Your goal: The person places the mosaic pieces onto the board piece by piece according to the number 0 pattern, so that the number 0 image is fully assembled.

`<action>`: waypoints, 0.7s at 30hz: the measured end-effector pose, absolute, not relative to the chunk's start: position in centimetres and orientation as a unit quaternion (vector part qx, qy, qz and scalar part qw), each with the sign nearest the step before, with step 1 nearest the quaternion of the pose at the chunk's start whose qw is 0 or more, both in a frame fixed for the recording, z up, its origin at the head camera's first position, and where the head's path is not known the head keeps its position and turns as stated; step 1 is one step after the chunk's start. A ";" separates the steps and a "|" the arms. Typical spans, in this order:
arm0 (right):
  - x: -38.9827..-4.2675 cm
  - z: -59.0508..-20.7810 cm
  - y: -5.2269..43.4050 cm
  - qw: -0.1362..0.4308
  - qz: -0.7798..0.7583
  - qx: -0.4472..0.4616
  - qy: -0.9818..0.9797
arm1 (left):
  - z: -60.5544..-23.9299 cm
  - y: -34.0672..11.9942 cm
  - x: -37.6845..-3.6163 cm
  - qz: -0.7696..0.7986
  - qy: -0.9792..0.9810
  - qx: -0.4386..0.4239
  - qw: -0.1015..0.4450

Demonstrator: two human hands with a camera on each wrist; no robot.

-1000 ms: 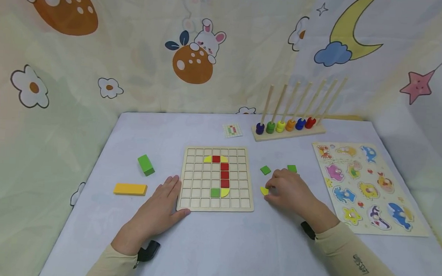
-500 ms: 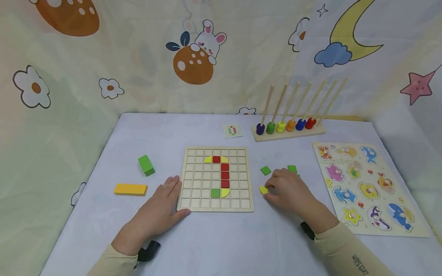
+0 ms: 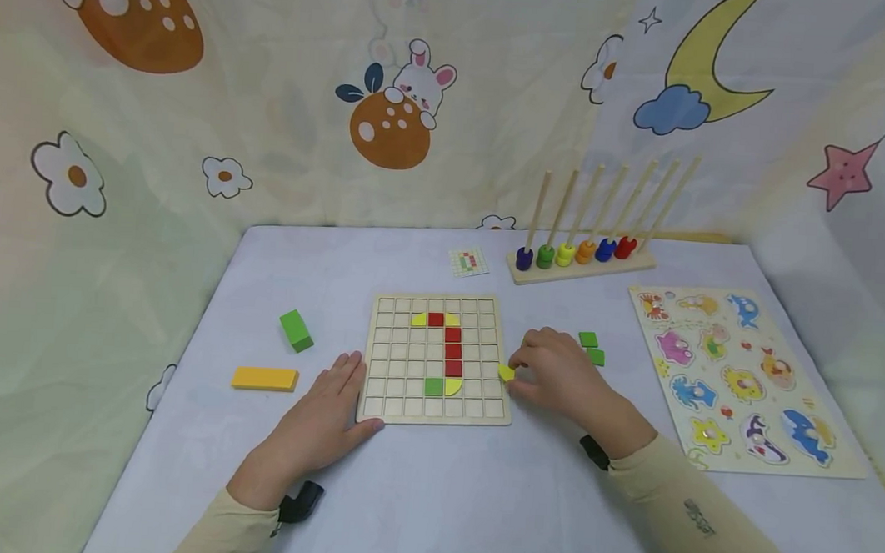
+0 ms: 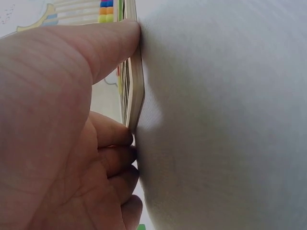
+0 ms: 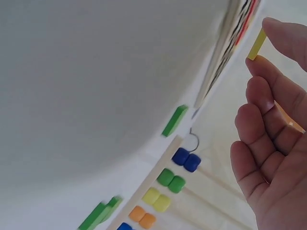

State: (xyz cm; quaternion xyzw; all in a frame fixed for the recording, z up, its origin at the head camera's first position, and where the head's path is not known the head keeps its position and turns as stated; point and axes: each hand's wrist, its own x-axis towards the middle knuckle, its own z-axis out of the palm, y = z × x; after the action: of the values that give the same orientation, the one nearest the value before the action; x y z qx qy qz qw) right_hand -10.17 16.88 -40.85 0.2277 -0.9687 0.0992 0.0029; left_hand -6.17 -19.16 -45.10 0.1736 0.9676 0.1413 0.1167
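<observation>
Pale wooden grid board point(image 3: 435, 410): red squares in column, yellow quarter-round pieces, one green square. Small yellow quarter-round tile point(image 3: 507, 373) pinched in right hand point(image 3: 557, 379). Two loose green square tiles point(image 3: 591, 348) on pale lilac-white tablecloth point(image 3: 438, 510). Bright green wooden block point(image 3: 294, 330); flat yellow wooden bar point(image 3: 265, 378). Wooden peg rack point(image 3: 582, 263) with beads: dark blue, green, yellow, orange, blue, red. Animal peg puzzle board point(image 3: 738, 375) (multicoloured creatures on cream). Beige sleeves.

Looks like a kids' play corner or nursery: cartoon wall cloth point(image 3: 391, 115) with bunnies, moon and stars, and a table point(image 3: 431, 493) covered in wooden toys, like a bead rack point(image 3: 582, 255) and an animal peg puzzle point(image 3: 737, 380).
</observation>
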 end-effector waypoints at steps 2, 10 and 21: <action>-10.3 -40.8 16.4 0.002 0.105 0.230 -0.968 | -45.1 -19.2 -6.1 0.142 0.968 0.174 0.115; -10.6 -40.3 14.5 0.005 0.107 0.249 -0.963 | -45.2 -19.2 -6.1 0.142 0.968 0.176 0.112; -10.9 -40.1 11.9 0.018 0.125 0.277 -0.953 | -45.5 -19.2 -6.2 0.137 0.969 0.175 0.110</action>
State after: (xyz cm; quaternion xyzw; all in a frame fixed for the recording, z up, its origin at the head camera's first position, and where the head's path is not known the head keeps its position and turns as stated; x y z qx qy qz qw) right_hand -10.92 11.94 -40.13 0.2766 -0.9526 0.1253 0.0184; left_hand -6.24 -19.16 -45.50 0.1753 0.9687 0.1371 0.1102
